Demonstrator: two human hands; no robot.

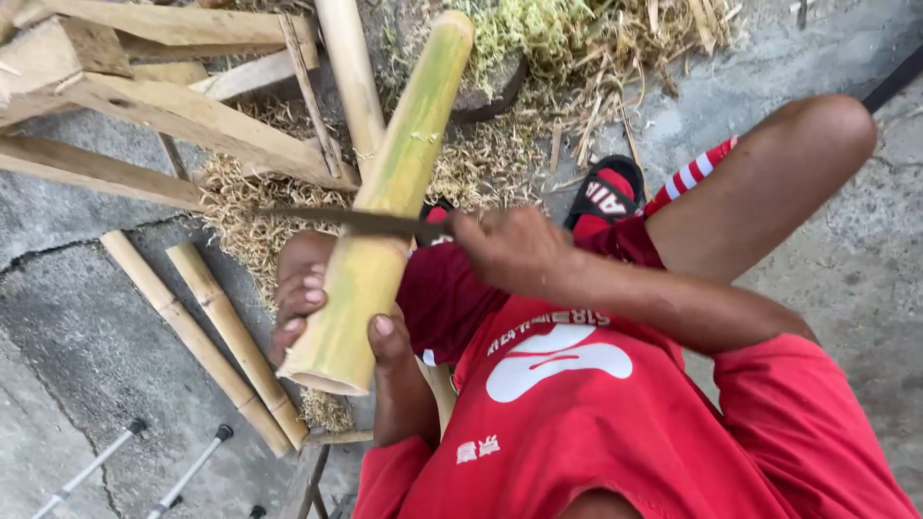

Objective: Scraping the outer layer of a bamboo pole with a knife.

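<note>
My left hand (317, 308) grips the near end of a thick green-yellow bamboo tube (389, 192), fingers on its left side and thumb on its right. The tube slants away from me, its hollow cut end near my chest. My right hand (510, 248) holds the handle of a long dark knife (336, 219), whose blade lies across the tube about midway along it. I sit with my knee raised at the right, in red shorts and shirt.
Two peeled bamboo pieces (212, 336) lie on the concrete at left. Wooden planks (173, 106) and another bamboo pole (351, 77) sit at the top left over a heap of shavings (240, 211). A black-and-red sandal (606, 192) is ahead. Thin metal rods (91, 469) lie at bottom left.
</note>
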